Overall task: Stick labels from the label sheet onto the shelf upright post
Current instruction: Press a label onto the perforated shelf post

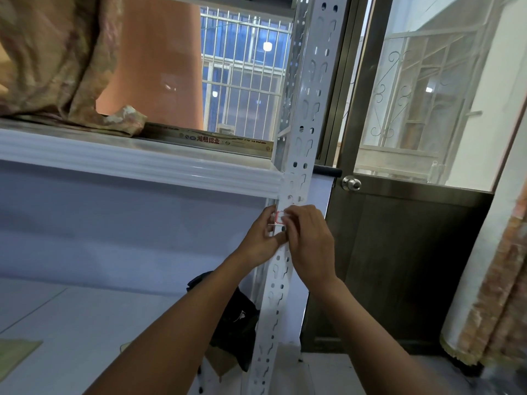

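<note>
White perforated steel upright post (306, 115) carries no finished label yet — your left hand (261, 238) and right hand (309, 240) pinch the red-bordered white label (280, 217) against it, unpressed.

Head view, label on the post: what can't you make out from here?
- Label: only a red-bordered corner shows in the head view; the right hand covers the rest, and any print is too small.
- Label sheet: not visible.
- Upright post: the stretch behind both hands is hidden, and the frame edge cuts off its base.
- Left hand: its fingertips lie behind the post edge and the label, so contact is unclear.
</note>
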